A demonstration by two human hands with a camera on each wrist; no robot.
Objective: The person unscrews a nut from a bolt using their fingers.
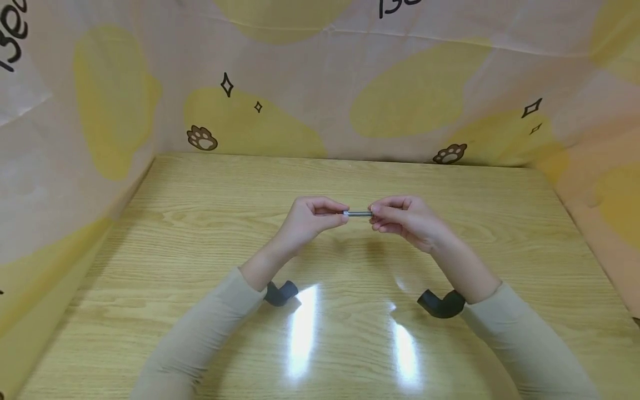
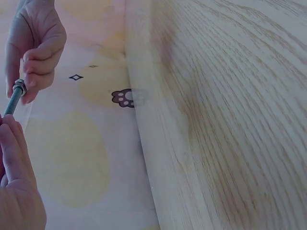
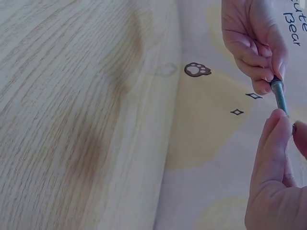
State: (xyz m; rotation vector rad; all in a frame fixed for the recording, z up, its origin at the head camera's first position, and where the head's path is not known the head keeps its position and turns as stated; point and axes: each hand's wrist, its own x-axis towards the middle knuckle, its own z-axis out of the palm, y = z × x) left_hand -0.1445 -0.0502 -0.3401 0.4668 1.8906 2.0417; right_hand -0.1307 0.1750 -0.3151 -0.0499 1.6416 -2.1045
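Observation:
A grey metal bolt (image 1: 359, 214) is held level above the table between both hands. At its left end, the thumb and fingertips of my left hand (image 1: 306, 220) pinch it, and part of that end is covered. My right hand (image 1: 406, 220) pinches the opposite end, where a hex nut (image 2: 20, 87) sits around the threaded shank (image 2: 12, 104) in the left wrist view. From the right wrist view, the bare stretch of shank (image 3: 280, 98) shows between the two hands, with the nut largely hidden by right-hand fingers.
Below the hands lies a wood-grain table (image 1: 350, 344) with bright light reflections. A printed cloth (image 1: 280, 72) with yellow patches and paw prints stands around its back and sides. Black curved pieces (image 1: 442, 304) stick out at both wrists.

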